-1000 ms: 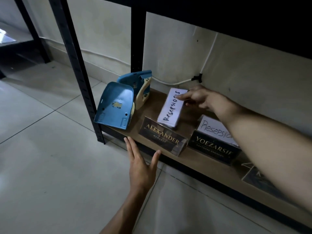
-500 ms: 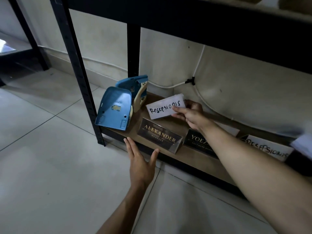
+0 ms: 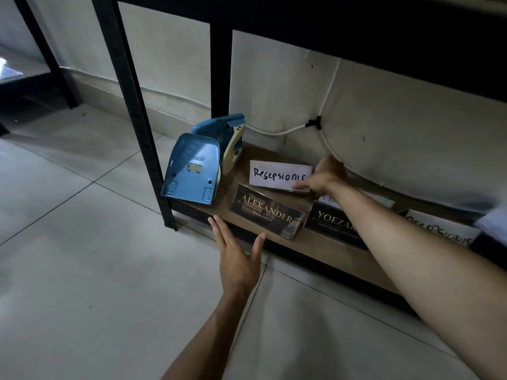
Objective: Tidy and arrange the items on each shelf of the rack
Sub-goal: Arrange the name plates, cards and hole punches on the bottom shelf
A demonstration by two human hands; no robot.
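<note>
matt wood shelf (image 3: 323, 244), glossy (clear acrylic) nameplate (image 3: 267, 212), paper sign (image 3: 278, 175)

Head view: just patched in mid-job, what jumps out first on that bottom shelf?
The white handwritten Resepsionis card stands out, held at its right end by the right hand, behind the dark ALEXANDER nameplate at the front edge. Two blue plastic holders lean at the shelf's left end by the black post. The left hand rests open and flat, fingertips at the shelf's front edge.

Office storeroom, most likely

Desk nameplates reading "ALEXANDER, Manager" (image 3: 267, 213) and a handwritten "Resepsionis" sign (image 3: 279, 175) sit on a black metal rack (image 3: 131, 105) over tiled floor (image 3: 82, 270).
</note>
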